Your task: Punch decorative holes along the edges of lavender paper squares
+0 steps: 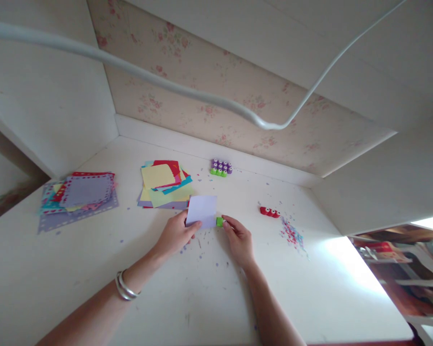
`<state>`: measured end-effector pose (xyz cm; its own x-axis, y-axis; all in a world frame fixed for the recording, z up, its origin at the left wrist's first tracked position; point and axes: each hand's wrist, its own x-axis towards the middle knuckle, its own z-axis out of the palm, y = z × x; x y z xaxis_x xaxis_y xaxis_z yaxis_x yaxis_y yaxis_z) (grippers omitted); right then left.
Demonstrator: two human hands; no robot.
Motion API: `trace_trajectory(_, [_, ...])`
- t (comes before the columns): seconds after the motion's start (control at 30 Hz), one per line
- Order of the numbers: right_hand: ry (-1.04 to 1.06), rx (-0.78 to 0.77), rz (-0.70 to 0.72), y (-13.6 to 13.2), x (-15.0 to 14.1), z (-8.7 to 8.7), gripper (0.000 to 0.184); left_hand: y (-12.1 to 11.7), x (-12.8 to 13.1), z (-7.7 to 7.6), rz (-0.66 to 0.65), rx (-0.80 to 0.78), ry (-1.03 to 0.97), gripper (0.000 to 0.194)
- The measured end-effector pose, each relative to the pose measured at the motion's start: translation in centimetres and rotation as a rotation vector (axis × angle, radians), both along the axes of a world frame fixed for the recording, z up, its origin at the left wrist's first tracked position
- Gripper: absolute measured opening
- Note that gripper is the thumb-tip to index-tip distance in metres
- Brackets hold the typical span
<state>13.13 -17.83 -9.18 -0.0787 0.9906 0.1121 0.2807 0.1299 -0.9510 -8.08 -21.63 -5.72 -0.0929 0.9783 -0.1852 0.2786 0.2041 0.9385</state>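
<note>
My left hand (176, 231) pinches the lower left part of a lilac sheet of paper (202, 209), thumb on top. The sheet is held above the white table. In my right hand (239, 239) is a small green craft punch (220, 221), gripped between thumb and fingers. It sits at the sheet's lower right corner; whether the paper edge is inside it I cannot make out. Behind the sheet lies a stack of coloured paper (159, 177) in yellow, red, blue and lilac.
Punched-edge sheets (88, 190) are piled at the left. Purple and green punches (221, 166) stand in rows near the wall. At the right are red punches (270, 212) and a scatter of paper bits (292, 234). A white cable (187, 91) hangs across the top.
</note>
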Motion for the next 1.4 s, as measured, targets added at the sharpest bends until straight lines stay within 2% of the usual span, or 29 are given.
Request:
trace_trajectory(0.8, [0.025, 0.007, 0.023, -0.1, 0.0, 0.2, 0.028, 0.1, 0.0, -0.3, 0.011, 0.000, -0.012, 0.028])
trace_trajectory(1.0, [-0.023, 0.040, 0.042, -0.3, 0.0, 0.3, 0.027, 0.2, 0.0, -0.2, 0.017, 0.003, -0.005, 0.028])
trace_trajectory(1.3, [-0.140, 0.177, 0.165, -0.3, -0.3, 1.2, 0.019, 0.1, 0.2, -0.5, -0.016, 0.020, 0.066, 0.026])
trace_trajectory(1.4, [-0.192, 0.160, 0.240, 0.0, -0.2, 1.6, 0.019, 0.1, 0.3, -1.0, -0.053, 0.059, 0.165, 0.021])
